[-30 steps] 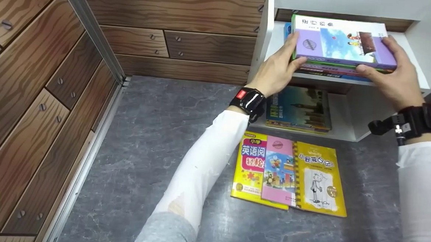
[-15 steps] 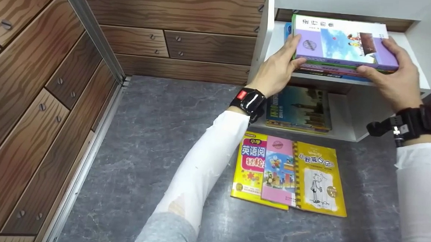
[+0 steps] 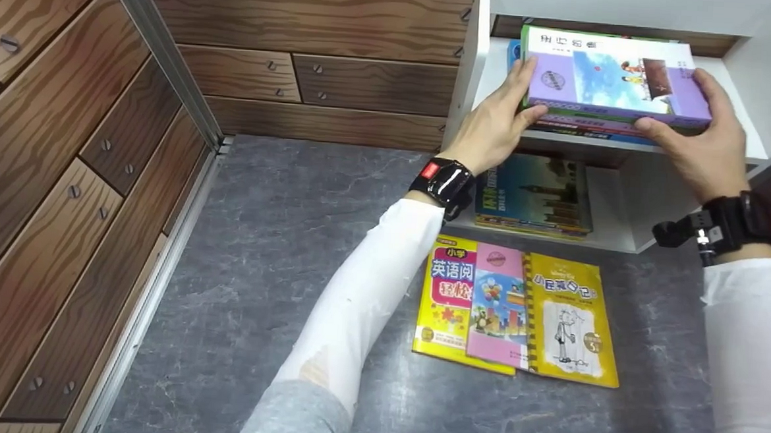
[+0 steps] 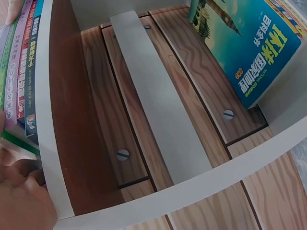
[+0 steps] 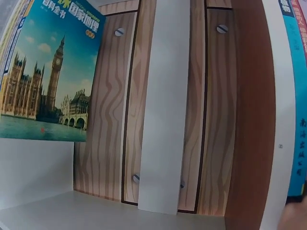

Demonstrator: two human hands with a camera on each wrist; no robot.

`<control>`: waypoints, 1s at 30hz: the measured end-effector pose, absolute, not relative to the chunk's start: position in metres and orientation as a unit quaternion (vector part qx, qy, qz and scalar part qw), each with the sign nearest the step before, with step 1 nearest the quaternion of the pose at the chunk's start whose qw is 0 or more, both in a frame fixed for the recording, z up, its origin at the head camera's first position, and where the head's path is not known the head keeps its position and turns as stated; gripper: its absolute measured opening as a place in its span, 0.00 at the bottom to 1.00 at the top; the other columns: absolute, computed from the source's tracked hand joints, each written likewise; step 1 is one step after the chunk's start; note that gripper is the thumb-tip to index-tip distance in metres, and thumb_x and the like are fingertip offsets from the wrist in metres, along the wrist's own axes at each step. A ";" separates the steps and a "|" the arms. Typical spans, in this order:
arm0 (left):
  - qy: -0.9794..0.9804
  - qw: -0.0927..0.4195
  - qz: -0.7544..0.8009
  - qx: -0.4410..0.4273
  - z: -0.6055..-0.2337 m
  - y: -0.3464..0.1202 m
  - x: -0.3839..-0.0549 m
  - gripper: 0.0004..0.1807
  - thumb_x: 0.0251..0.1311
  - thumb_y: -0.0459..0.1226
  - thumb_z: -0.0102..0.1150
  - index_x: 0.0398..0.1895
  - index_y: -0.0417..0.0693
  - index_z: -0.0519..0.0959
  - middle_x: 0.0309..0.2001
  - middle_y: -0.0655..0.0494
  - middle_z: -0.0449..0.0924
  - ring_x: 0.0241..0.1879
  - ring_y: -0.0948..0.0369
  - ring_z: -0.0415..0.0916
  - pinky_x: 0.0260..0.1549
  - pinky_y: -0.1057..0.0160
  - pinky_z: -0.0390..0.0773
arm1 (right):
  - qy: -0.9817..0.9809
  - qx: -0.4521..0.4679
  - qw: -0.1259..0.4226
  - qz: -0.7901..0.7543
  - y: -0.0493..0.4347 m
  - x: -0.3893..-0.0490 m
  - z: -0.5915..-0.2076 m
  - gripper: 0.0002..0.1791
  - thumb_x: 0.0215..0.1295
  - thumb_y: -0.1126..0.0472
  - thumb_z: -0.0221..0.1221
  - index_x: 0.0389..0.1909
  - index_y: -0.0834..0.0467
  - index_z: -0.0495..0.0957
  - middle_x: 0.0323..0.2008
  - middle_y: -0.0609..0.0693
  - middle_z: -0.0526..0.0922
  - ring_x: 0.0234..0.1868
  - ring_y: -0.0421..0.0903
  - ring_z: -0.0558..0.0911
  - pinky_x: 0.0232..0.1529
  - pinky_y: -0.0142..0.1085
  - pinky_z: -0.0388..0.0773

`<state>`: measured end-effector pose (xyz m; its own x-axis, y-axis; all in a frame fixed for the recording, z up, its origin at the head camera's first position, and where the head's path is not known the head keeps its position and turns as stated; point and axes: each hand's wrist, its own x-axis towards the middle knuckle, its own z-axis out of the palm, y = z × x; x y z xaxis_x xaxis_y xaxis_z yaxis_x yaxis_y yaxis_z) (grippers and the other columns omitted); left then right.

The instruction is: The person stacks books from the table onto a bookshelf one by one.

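Observation:
On the upper shelf of a white bookcase, a purple-and-white book lies at the top of a stack. My left hand grips this book's left end, fingers along the side and thumb at the front edge. At the other end my right hand holds it, its thumb on the front spines and fingers over the right side. Below it, several spines show, a blue one lowest in the right wrist view. In the left wrist view my left fingers are at the stack's end, beside the shelf board.
Beneath, the lower shelf holds another stack topped by a book with a clock tower. On the grey floor lie a yellow-and-pink book, a pink book overlapping it, and a yellow comic-style book. Wood-patterned panels stand behind and left.
My right hand has shifted slightly left, its fingers moving from the top corner down along the right side. The top book has barely moved, and my left hand stays in place.

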<state>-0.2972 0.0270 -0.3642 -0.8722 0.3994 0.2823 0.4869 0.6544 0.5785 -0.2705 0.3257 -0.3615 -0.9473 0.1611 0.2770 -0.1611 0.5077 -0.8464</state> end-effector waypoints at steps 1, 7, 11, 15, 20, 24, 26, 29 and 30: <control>-0.906 0.065 -0.338 -0.246 -0.364 0.027 -0.297 0.43 0.78 0.56 0.41 0.86 0.52 0.37 0.85 0.49 0.38 0.80 0.57 0.50 0.74 0.68 0.59 | -0.852 -0.001 0.161 0.498 0.325 -0.269 -0.361 0.56 0.60 0.50 0.75 0.84 0.49 0.52 0.81 0.53 0.57 0.75 0.42 0.59 0.77 0.29 0.50; -0.897 0.057 -0.358 -0.253 -0.365 0.024 -0.294 0.46 0.80 0.57 0.39 0.85 0.48 0.31 0.85 0.51 0.33 0.81 0.62 0.42 0.74 0.75 0.47 | -0.847 0.007 0.160 0.508 0.321 -0.261 -0.359 0.62 0.60 0.52 0.75 0.84 0.55 0.43 0.83 0.53 0.49 0.79 0.40 0.53 0.76 0.22 0.47; -0.900 0.051 -0.357 -0.245 -0.365 0.021 -0.288 0.46 0.80 0.58 0.37 0.84 0.47 0.29 0.85 0.51 0.31 0.81 0.65 0.37 0.73 0.78 0.40 | -0.844 0.008 0.152 0.514 0.322 -0.255 -0.361 0.64 0.60 0.53 0.75 0.85 0.54 0.38 0.84 0.51 0.44 0.81 0.44 0.50 0.77 0.24 0.48; -0.904 0.043 -0.351 -0.242 -0.365 0.017 -0.280 0.47 0.80 0.58 0.37 0.84 0.46 0.28 0.85 0.53 0.29 0.81 0.67 0.34 0.73 0.79 0.38 | -0.843 0.006 0.149 0.517 0.325 -0.246 -0.366 0.65 0.61 0.56 0.75 0.85 0.52 0.36 0.85 0.50 0.41 0.82 0.48 0.51 0.77 0.27 0.52; -0.904 0.040 -0.340 -0.256 -0.369 0.008 -0.268 0.47 0.79 0.59 0.36 0.84 0.48 0.26 0.85 0.55 0.26 0.80 0.68 0.32 0.73 0.78 0.42 | -0.843 0.009 0.179 0.508 0.326 -0.231 -0.377 0.63 0.61 0.60 0.75 0.85 0.52 0.38 0.84 0.49 0.43 0.82 0.47 0.54 0.75 0.25 0.53; -0.898 0.063 -0.334 -0.279 -0.378 -0.002 -0.257 0.46 0.80 0.57 0.37 0.84 0.47 0.27 0.85 0.54 0.27 0.81 0.67 0.32 0.74 0.77 0.37 | -0.822 0.036 0.226 0.521 0.326 -0.218 -0.391 0.60 0.59 0.60 0.76 0.83 0.56 0.47 0.83 0.53 0.50 0.81 0.48 0.58 0.77 0.27 0.52; -0.892 0.085 -0.332 -0.294 -0.385 -0.007 -0.252 0.46 0.81 0.55 0.39 0.84 0.44 0.29 0.85 0.51 0.28 0.81 0.65 0.32 0.75 0.76 0.36 | -0.816 0.045 0.243 0.522 0.324 -0.209 -0.398 0.56 0.60 0.60 0.75 0.83 0.57 0.50 0.82 0.54 0.52 0.81 0.48 0.58 0.78 0.29 0.52; -0.881 0.127 -0.328 -0.316 -0.399 -0.017 -0.244 0.44 0.82 0.52 0.42 0.84 0.37 0.34 0.85 0.45 0.32 0.82 0.61 0.34 0.77 0.71 0.35 | -0.817 0.050 0.256 0.514 0.321 -0.195 -0.410 0.52 0.63 0.58 0.73 0.82 0.57 0.53 0.82 0.53 0.54 0.81 0.48 0.59 0.79 0.32 0.52; -0.878 0.138 -0.327 -0.321 -0.404 -0.021 -0.241 0.44 0.82 0.51 0.42 0.83 0.36 0.36 0.84 0.44 0.33 0.82 0.60 0.34 0.78 0.69 0.35 | -0.819 0.050 0.258 0.510 0.320 -0.190 -0.415 0.51 0.64 0.59 0.72 0.82 0.57 0.54 0.82 0.53 0.55 0.80 0.48 0.60 0.79 0.33 0.53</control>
